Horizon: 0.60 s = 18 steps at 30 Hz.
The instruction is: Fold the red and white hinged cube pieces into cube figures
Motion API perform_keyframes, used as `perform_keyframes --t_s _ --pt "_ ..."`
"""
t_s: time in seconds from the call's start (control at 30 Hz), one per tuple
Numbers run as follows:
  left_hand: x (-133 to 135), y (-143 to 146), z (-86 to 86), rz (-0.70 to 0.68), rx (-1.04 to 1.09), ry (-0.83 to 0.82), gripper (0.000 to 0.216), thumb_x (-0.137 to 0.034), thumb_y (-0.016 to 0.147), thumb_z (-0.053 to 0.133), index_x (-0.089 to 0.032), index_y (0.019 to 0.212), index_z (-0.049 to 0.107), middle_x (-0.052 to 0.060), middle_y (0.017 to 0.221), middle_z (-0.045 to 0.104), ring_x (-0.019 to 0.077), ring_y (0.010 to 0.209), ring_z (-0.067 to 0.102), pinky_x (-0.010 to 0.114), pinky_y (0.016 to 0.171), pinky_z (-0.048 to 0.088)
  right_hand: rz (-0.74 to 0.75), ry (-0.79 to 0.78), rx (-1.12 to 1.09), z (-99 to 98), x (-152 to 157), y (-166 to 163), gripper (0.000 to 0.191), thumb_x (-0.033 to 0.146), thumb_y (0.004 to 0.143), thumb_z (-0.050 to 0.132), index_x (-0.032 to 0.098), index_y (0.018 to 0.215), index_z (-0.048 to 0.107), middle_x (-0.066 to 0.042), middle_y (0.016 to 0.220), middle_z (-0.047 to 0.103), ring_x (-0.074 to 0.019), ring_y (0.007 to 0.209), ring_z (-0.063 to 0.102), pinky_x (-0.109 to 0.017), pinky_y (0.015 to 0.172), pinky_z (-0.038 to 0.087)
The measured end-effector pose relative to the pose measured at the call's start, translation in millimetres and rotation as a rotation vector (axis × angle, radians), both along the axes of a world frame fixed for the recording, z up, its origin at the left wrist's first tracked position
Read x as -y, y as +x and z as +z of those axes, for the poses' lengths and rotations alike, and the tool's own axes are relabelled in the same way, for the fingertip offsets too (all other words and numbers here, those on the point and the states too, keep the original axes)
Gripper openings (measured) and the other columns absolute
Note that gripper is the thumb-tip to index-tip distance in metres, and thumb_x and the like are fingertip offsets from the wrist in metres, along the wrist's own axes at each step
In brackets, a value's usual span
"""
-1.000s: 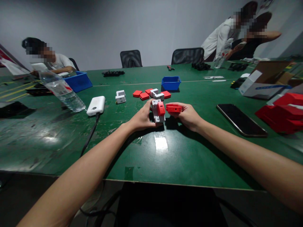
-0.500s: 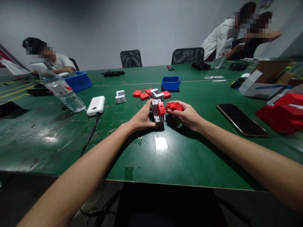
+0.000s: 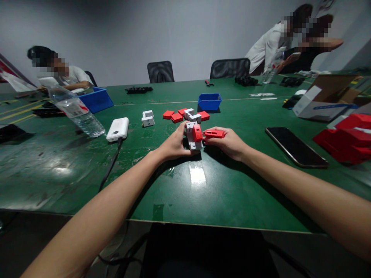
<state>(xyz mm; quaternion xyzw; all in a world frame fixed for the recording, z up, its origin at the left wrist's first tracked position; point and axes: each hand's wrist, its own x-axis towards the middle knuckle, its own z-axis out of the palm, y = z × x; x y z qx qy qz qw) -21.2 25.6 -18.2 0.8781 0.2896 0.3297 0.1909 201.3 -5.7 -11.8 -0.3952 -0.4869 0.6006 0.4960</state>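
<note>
My left hand (image 3: pixel 174 142) grips a light grey bracket-like block (image 3: pixel 191 145) from its left side, just above the green table. A red block (image 3: pixel 197 133) sits in the grey block's middle. Close by on the right, my right hand (image 3: pixel 230 143) pinches a second red block (image 3: pixel 215 133), held level with its slotted side showing. Beyond my hands lie several loose red blocks (image 3: pixel 177 117) and another grey U-shaped block (image 3: pixel 192 116). Farther left stands one more grey U-shaped block (image 3: pixel 148 119).
A blue bin (image 3: pixel 209 102) stands past the loose blocks. On the left are a white power bank (image 3: pixel 117 129) with a cable and a tilted water bottle (image 3: pixel 75 110). A phone (image 3: pixel 295 146), red parts (image 3: pixel 346 141) and an open carton (image 3: pixel 321 96) occupy the right. Other people are at the far side.
The red block in my right hand has turned from a tilted pose to a level one, with its slotted edge now showing. My left hand stays in place.
</note>
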Motion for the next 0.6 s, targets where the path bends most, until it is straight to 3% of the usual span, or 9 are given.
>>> perform_keyframes --t_s 0.13,0.23,0.3,0.4,0.6 --pt "0.9 0.3 0.6 0.002 -0.004 -0.003 0.095 -0.041 0.066 0.082 -0.017 0.14 0.029 0.021 0.139 0.051 0.0372 0.131 0.053 0.057 0.106 0.047 -0.023 0.019 0.114 1.9 3.4 -2.3 0.046 0.032 0.059 0.089 0.017 0.099 0.074 -0.004 0.084 0.074 -0.0168 0.07 0.068 -0.027 0.055 0.049" --pt "0.7 0.4 0.4 0.007 -0.002 0.004 0.095 -0.041 0.066 0.083 -0.017 0.14 0.029 0.021 0.139 0.051 0.0368 0.13 0.053 0.055 0.107 0.047 -0.056 0.066 0.194 1.1 4.0 -2.2 0.045 0.039 0.062 0.088 0.016 0.097 0.075 -0.001 0.071 0.07 -0.0114 0.055 0.057 -0.023 0.046 0.038" --pt "0.2 0.2 0.1 0.003 0.003 0.006 0.094 -0.041 0.066 0.082 -0.017 0.14 0.029 0.021 0.139 0.051 0.0364 0.13 0.054 0.055 0.107 0.047 -0.045 0.096 0.207 0.2 3.3 -1.2 0.042 0.041 0.062 0.088 0.016 0.094 0.075 0.001 0.067 0.067 -0.0093 0.053 0.052 -0.023 0.047 0.037" --pt "-0.2 -0.2 0.0 -0.004 0.009 0.001 0.095 -0.041 0.065 0.083 -0.019 0.14 0.029 0.02 0.139 0.051 0.0365 0.128 0.055 0.056 0.106 0.047 -0.015 0.107 0.179 0.0 1.5 0.3 0.041 0.038 0.061 0.089 0.016 0.093 0.075 -0.002 0.078 0.071 -0.0101 0.061 0.056 -0.025 0.055 0.043" --pt "0.4 -0.3 0.4 -0.003 0.015 -0.012 0.095 -0.041 0.065 0.083 -0.019 0.14 0.03 0.02 0.139 0.052 0.0362 0.128 0.055 0.056 0.107 0.046 -0.025 -0.019 0.034 -2.0 -3.4 1.8 0.04 0.03 0.057 0.092 0.019 0.09 0.072 -0.004 0.087 0.075 -0.0148 0.077 0.067 -0.032 0.078 0.053"
